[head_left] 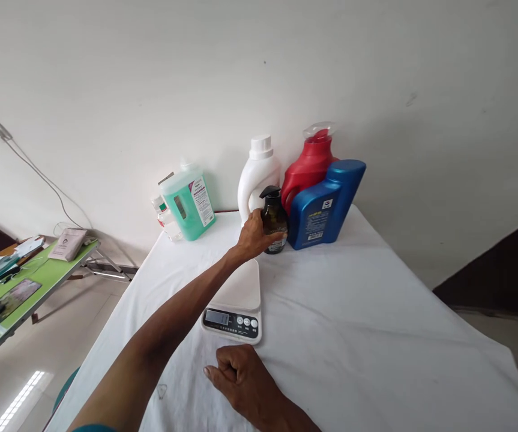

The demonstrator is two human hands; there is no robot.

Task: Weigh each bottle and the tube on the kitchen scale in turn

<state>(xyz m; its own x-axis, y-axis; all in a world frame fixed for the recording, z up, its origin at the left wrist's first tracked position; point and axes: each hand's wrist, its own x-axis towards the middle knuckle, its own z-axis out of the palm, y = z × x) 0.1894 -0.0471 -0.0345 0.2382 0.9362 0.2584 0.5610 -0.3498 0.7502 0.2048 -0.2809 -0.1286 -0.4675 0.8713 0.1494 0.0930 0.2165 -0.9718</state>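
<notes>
My left hand (255, 234) reaches out over the table, its fingers and thumb around a dark pump bottle (275, 219) that stands upright at the back. Below that forearm lies a white kitchen scale (247, 294) with a small display and several round buttons; part of its platform is hidden by the arm. Nearer to me, just in front of the scale, my right hand (245, 384) rests low with its fingers curled in and the thumb pointing left. Nothing shows in it.
Behind the pump bottle stand a white jug (261, 171), a red jug (310, 162) and a blue bottle (324, 207). To the left are a green liquid jug (189, 201) and a small clear bottle (168, 225). A green side table (56, 273) holds a mouse and papers.
</notes>
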